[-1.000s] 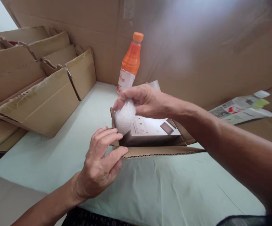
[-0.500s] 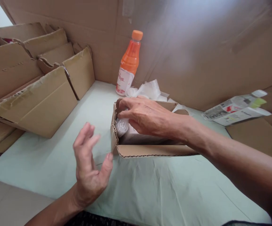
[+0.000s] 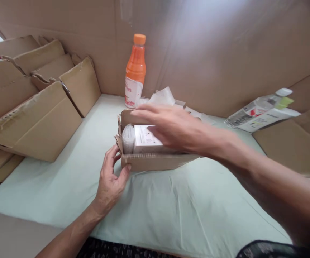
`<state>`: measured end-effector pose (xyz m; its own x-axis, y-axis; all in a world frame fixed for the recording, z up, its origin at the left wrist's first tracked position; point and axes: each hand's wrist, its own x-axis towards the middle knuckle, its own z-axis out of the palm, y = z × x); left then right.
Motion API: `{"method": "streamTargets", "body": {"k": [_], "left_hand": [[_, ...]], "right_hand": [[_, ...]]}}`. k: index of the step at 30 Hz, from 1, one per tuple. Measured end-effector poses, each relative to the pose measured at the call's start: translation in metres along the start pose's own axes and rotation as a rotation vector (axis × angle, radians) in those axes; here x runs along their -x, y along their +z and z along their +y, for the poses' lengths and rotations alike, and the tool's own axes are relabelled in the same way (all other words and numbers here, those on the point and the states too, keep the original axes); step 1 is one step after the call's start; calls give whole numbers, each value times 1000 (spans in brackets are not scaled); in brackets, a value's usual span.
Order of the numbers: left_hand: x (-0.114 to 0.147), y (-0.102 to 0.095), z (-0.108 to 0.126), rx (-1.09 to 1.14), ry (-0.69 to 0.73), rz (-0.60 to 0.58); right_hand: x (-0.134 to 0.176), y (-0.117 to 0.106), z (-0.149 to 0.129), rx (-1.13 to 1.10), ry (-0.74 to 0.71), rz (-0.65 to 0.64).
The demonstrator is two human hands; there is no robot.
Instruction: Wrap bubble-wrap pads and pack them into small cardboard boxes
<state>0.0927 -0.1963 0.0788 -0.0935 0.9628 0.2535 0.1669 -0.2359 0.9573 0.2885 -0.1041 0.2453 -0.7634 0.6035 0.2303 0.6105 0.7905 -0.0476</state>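
Note:
A small open cardboard box (image 3: 149,163) sits on the pale green cloth in the middle. Inside it, a roll of bubble wrap (image 3: 128,139) stands at the left end beside a white printed carton (image 3: 145,138). My left hand (image 3: 111,172) grips the box's near left corner, thumb on the front wall and fingers along the left side. Over the box is my right hand (image 3: 171,125), fingers stretched forward and slightly blurred, with nothing visible in it. Its palm and forearm hide the right part of the box.
Behind the box stands an orange-capped bottle (image 3: 135,71), with crumpled white wrapping (image 3: 162,96) beside it. Several cardboard boxes (image 3: 33,122) fill the left. At right, a clear plastic bottle (image 3: 262,105) leans near another cardboard piece (image 3: 291,139). A cardboard wall (image 3: 211,53) rises behind.
My left hand has moved from the air onto the box's left corner. My right hand has lifted out of the box's left end, uncovering the bubble wrap and carton. The box has tilted slightly.

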Motion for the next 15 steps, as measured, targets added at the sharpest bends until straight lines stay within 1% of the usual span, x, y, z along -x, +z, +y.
{"method": "streamTargets", "body": {"k": [2,3,4,5,6,7,8,9,10,11,12,13,15], "left_hand": [[2,-2,-5,54,-51,-10],[2,-4,-7,78,-88,-18],[3,-6,-8,95,-126,-29],[4,-8,-10,104,-160,-43],[5,-10,-12,105,-188,-60],[6,-11,-13,95,-208,-80],[6,-13,-15,79,-220,-101],[5,-15,-16,61,-225,-115],[3,-16,-17,43,-225,-122],[0,-16,-17,25,-224,-122],[-4,-15,-17,8,-218,-114],[-8,-12,-16,-5,-208,-104],[-18,2,-13,0,-180,-96]], "right_hand": [[54,-13,6,-48,183,267],[85,-13,9,-66,335,428],[116,-9,10,-84,460,624],[145,0,11,-149,576,739],[169,14,10,-216,704,791],[188,32,8,-312,805,702],[198,51,5,-393,846,616],[200,71,1,-470,857,525],[194,89,-3,-534,851,455],[183,104,-6,-579,842,430],[170,114,-8,-609,840,437],[158,120,-8,-625,845,466],[147,120,-6,-619,873,547]]}}
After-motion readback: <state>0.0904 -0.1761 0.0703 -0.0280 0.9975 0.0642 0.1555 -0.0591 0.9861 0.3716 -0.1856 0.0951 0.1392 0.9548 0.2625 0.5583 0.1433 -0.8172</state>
